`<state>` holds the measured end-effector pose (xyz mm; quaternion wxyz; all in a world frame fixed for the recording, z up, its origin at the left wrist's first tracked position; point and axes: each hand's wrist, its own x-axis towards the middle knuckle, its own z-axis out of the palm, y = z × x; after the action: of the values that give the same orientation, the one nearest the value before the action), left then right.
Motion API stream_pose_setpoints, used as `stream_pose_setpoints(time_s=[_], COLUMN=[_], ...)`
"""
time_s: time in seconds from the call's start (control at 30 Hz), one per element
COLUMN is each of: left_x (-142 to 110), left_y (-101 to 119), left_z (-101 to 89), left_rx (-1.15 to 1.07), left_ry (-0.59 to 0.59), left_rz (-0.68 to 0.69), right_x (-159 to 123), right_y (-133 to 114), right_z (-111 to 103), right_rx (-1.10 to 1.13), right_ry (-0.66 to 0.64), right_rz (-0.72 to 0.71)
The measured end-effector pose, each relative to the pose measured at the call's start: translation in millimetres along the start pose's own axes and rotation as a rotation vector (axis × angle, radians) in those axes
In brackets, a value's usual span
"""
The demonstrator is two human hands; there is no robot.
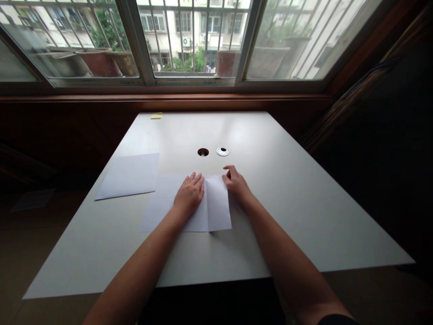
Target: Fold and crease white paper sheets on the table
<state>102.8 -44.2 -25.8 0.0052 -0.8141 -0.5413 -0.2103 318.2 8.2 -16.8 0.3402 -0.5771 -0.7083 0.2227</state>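
A white sheet of paper (219, 207) lies in front of me with a vertical crease right of its middle. Its right part is lifted slightly off the table along that crease. My left hand (190, 192) rests flat on the sheet just left of the crease, fingers stretched out. At the sheet's upper right edge is my right hand (236, 182), its thumb and curled index finger closed at the paper's edge. Further left lies more white paper (130, 176), flat, with a dark line along its lower edge; whether it is one folded piece or several cannot be told.
The white table (304, 216) has a round cable hole (203, 152) beyond my hands. Beside it lies a ring-shaped cover (222, 151). A small yellow paper (156, 116) is at the far left edge. Behind the table stands a barred window (192, 40).
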Motion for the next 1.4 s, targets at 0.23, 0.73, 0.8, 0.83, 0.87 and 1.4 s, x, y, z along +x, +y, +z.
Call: stream_pose_setpoints(time_s=[0.23,0.73,0.8,0.83,0.87,1.4], left_x=[-2.3,-0.6,-0.9,-1.0,-1.0,-7.8], left_y=[-1.0,2.8,2.1,2.0,1.9,0.1], left_z=[1.4,0.5,0.9,0.8,0.6,-4.9], left_rx=[-0.004,-0.010,-0.012,-0.012,-0.012,-0.049], left_ry=[0.016,0.015,0.020,0.021,0.021,0.061], left_rz=[0.051,0.032,0.032,0.031,0.030,0.120], right_x=[-0.9,-8.9,-9.1,-9.3,-9.5,-6.4], right_y=[-7.0,-5.5,-6.1,-6.2,-6.1,-7.2], right_z=[-3.0,2.0,1.8,1.8,1.9,0.1], right_rx=[0.056,-0.055,-0.050,-0.047,-0.044,0.011], right_ry=[0.009,0.051,0.051,0.051,0.051,0.036], right_rz=[0.074,-0.005,0.008,0.012,0.015,0.066])
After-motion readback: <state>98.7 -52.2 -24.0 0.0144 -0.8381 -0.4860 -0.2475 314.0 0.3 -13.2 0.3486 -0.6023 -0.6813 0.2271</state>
